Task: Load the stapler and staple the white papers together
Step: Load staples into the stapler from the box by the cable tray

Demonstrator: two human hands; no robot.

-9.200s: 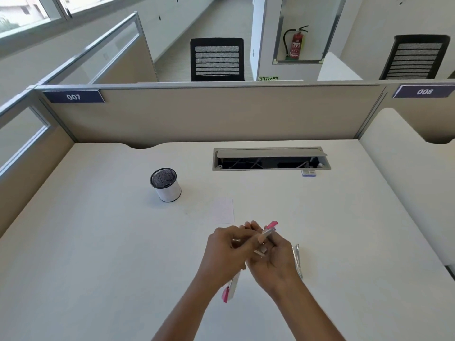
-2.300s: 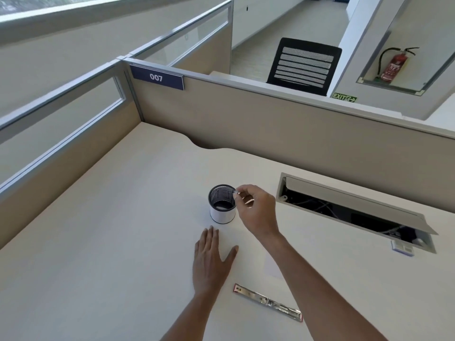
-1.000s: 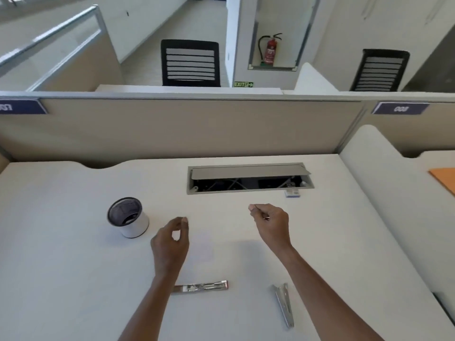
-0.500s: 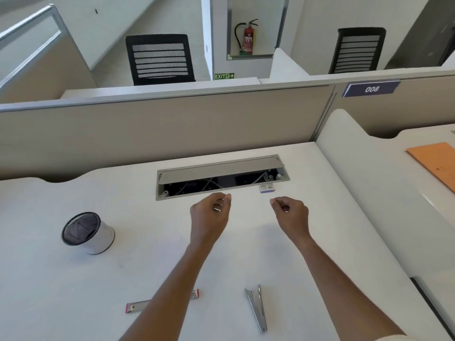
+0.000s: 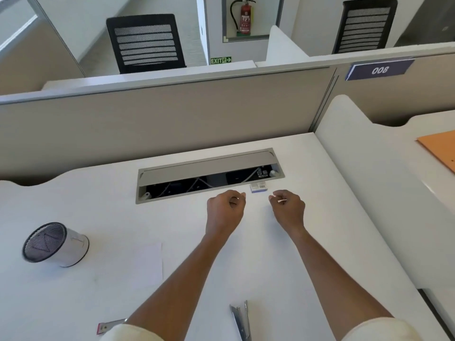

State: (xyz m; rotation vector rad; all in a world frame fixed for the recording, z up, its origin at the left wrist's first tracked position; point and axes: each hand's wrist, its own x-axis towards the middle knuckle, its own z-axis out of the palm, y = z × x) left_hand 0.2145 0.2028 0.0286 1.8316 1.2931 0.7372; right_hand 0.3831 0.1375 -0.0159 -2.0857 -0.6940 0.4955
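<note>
My left hand (image 5: 225, 210) hovers over the desk with its fingers curled, and I see nothing in it. My right hand (image 5: 286, 207) pinches a thin pale strip (image 5: 280, 200), apparently staples, between thumb and fingers. A small staple box (image 5: 258, 187) lies just beyond and between both hands, at the edge of the cable tray. The white papers (image 5: 138, 262) lie flat at the left of my left forearm. The stapler is in two pieces near the front edge: a metal part (image 5: 240, 321) and a pink-ended part (image 5: 108, 324), half hidden by my left sleeve.
A white mesh pen cup (image 5: 53, 244) stands at the left. The open cable tray (image 5: 209, 173) is sunk into the desk behind my hands. Beige partitions (image 5: 172, 124) close off the back. An orange folder (image 5: 440, 148) lies on the neighbouring desk to the right.
Both hands moved forward and right, from the pen cup and papers to the staple box. My view swung right. The right hand still pinches the thin strip.
</note>
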